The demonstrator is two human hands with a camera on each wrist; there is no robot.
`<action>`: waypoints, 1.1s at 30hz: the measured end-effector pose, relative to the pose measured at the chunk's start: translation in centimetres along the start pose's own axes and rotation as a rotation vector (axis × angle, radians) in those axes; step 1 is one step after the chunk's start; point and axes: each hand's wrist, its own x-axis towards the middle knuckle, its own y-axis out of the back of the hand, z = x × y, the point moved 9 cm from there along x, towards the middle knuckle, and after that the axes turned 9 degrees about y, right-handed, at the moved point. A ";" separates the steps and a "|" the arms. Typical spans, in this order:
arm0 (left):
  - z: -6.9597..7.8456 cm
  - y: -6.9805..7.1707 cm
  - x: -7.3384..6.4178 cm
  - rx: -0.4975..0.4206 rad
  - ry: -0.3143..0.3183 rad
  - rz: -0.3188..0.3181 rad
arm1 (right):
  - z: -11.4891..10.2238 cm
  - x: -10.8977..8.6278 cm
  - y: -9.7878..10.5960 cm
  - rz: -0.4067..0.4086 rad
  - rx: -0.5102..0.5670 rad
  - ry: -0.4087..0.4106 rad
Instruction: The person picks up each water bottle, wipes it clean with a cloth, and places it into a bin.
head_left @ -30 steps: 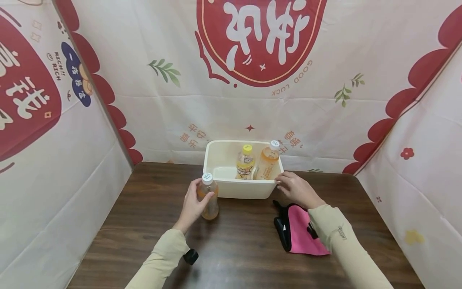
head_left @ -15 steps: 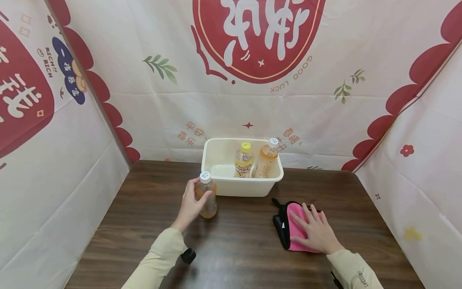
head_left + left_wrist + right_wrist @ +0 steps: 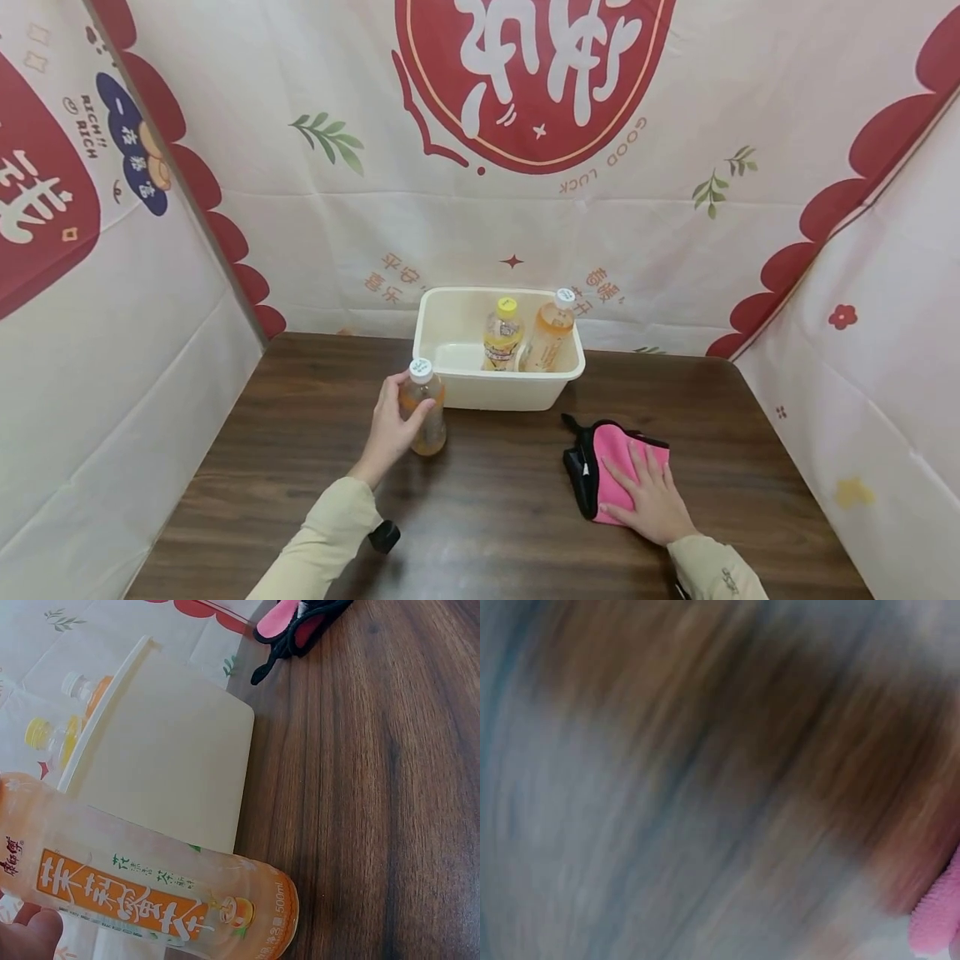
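Note:
In the head view my left hand (image 3: 392, 427) grips an upright plastic tea bottle (image 3: 430, 433) around its upper part, thumb on the near side. The bottle has a white cap and stands just in front of the bin's left corner. Its orange label (image 3: 120, 896) shows large in the left wrist view. Spread flat, my right hand (image 3: 654, 498) rests on a pink pouch-like thing with black edging (image 3: 611, 450). Only a bit of fuzzy pink fabric (image 3: 934, 919) is sharp in the right wrist view; the rest is blurred.
A cream plastic bin (image 3: 510, 392) stands at the back of the brown wooden table (image 3: 480, 517). Inside are a yellow-capped bottle (image 3: 502, 337) and a white-capped bottle with an orange band (image 3: 550, 333), leaning right. Printed cloth walls (image 3: 480, 225) enclose the back and sides.
My right hand has left the bin's right rim and come down onto the pink thing, then slid slightly nearer. My left hand keeps its grip on the tea bottle, nearly still.

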 end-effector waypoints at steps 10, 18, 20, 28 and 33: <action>-0.1 0.4 0.2 -0.028 -0.008 0.000 | 0.4 1.3 0.5 0.111 -0.007 -0.068; -0.4 0.1 0.5 -0.030 0.018 -0.049 | -0.7 2.3 2.2 0.176 0.032 -0.069; -0.5 0.2 0.5 -0.022 0.022 -0.049 | -1.3 3.0 3.4 0.229 0.078 -0.074; -0.1 0.6 0.3 0.021 -0.019 -0.021 | -8.6 8.3 12.2 0.596 0.332 0.099; 0.5 0.4 0.0 0.052 -0.067 -0.033 | -13.8 11.6 15.2 0.711 0.525 0.202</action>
